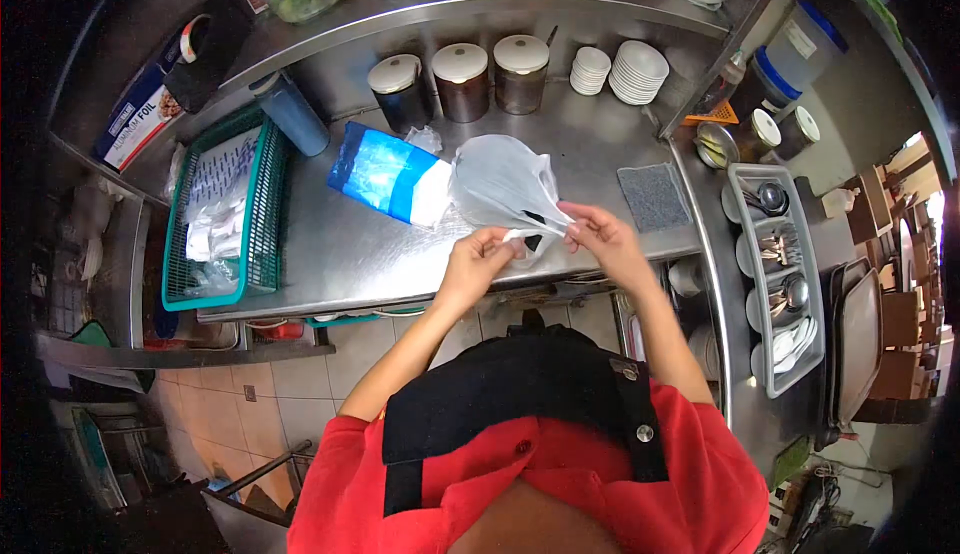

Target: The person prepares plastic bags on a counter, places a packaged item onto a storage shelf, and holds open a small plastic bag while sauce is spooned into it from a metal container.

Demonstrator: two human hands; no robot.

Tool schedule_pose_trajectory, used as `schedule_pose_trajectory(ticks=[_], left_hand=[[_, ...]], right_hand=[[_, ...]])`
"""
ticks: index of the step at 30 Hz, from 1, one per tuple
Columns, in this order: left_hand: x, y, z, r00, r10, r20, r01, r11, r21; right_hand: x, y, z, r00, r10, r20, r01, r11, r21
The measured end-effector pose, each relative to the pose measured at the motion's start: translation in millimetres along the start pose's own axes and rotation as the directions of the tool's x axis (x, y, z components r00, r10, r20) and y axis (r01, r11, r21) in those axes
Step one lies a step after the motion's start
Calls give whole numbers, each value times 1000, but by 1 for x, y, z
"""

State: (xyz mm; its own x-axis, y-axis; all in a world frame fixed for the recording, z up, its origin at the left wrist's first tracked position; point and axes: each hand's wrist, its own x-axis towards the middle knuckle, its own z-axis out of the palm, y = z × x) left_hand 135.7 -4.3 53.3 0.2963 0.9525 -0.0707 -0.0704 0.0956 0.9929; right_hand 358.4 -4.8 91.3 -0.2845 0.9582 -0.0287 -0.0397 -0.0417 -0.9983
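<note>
The thin plastic bag sits at twelve o'clock from the wearer, on the steel counter, a blue-and-white packet at its nine. I see the left hand pinching the bag's near edge between thumb and forefinger; the right hand pinches gathered film at the bag's four o'clock. I'd grip evenly and draw gently both ways, since film this thin probably tears under a sharp tug.

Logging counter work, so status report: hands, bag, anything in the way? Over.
Left hand, right hand pinching white plastic bag near its top. Bag seems to rest on steel counter. Blue packet close beside bag; nothing visibly blocking.
</note>
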Motion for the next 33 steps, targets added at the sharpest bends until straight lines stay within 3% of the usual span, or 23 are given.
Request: schedule_pose_trajectory(ticks=[1, 2, 4, 5, 7, 8, 10, 11, 15, 17, 18, 20, 24, 26, 29, 33], left_hand=[[0, 12, -1, 1000, -13, 22, 14, 999, -42], [0, 22, 0, 999, -25, 45, 29, 996, -84], [-2, 38, 7, 996, -45, 78, 52, 995, -80], [-4, 46, 12, 993, -24, 117, 30, 998, -53], [-4, 45, 19, 979, -27, 204, 41, 997, -65], [-5, 46, 21, 977, -28, 210, 42, 997, -62], [-8, 57, 26, 937, 185, 296, -278, 909, 312], [-11, 65, 26, 918, 230, 323, -351, 850, 392], [-5, 66, 24, 902, 300, 311, -399, 856, 330], [-1, 69, 23, 929, 240, 283, -331, 882, 336], [2, 67, 21, 929, 241, 281, -330, 882, 336], [7, 58, 19, 807, 352, 474, -544, 755, 366], [19, 61, 10, 811, 355, 465, -554, 721, 415], [27, 50, 4, 850, 361, 383, -523, 668, 530], [31, 42, 5, 837, 375, 398, -546, 599, 585], [36, 38, -2, 828, 381, 412, -560, 506, 656]], right_hand=[[-5, 13, 7, 994, -71, -78, 73, 997, 31], [-11, 23, 14, 993, -2, -118, 3, 1000, 4], [-22, 41, 32, 982, -36, -188, -7, 975, -221], [-24, 47, 42, 981, -37, -191, -6, 975, -221], [-25, 57, 58, 976, -145, -160, 150, 988, 23], [-24, 63, 59, 975, -147, -166, 153, 988, 24], [-21, 77, 57, 900, -333, -283, 311, 943, -121], [-23, 81, 47, 934, -304, -188, 280, 949, -145], [-23, 78, 48, 937, -296, -188, 277, 954, -117], [-23, 68, 61, 951, -187, -246, 215, 972, 93], [-21, 70, 59, 952, -187, -244, 215, 972, 93], [-15, 75, 53, 885, -352, -304, 350, 935, -65], [-13, 65, 47, 908, -301, -292, 298, 953, -57], [-15, 63, 50, 902, -316, -296, 288, 948, -134], [-17, 54, 54, 877, -396, -272, 344, 913, -221], [-11, 60, 49, 892, -270, -362, 277, 960, -32]])
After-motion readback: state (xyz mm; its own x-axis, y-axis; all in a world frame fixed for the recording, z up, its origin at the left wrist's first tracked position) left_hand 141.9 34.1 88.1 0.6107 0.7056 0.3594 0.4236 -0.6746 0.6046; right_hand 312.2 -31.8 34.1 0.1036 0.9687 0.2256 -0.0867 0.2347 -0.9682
